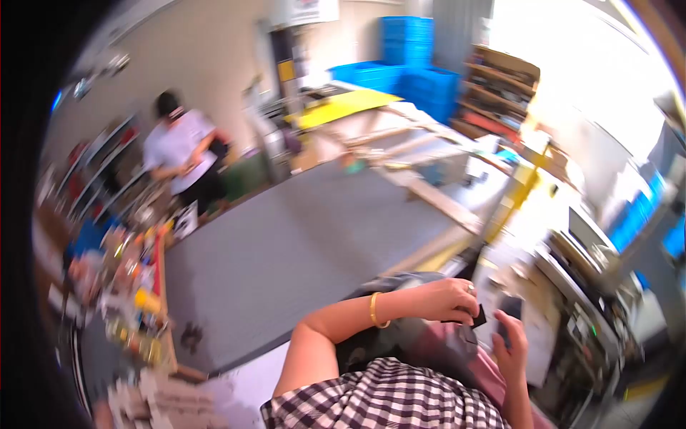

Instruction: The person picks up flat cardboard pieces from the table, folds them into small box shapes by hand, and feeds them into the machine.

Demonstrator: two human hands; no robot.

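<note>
My left hand [451,300], with a gold bangle at the wrist, reaches across in front of my body. Its fingers are closed on a small flat black piece [479,317]. Close by on the right, my right hand [511,349] is raised with thumb and fingers curled around a dark grey piece [511,307]. Blur hides the exact kind of both pieces. A small gap separates the two hands. Beneath them are my dark and pink clothing and my black-and-white checked garment [400,397].
A large grey-topped table [286,236] stands before me. Cluttered bottles and bags [132,307] line its left side. Machinery [582,300] stands at right. Beyond are a yellow sheet [350,106], blue crates [407,43], a wooden shelf [500,82] and a person [179,146] at the far left.
</note>
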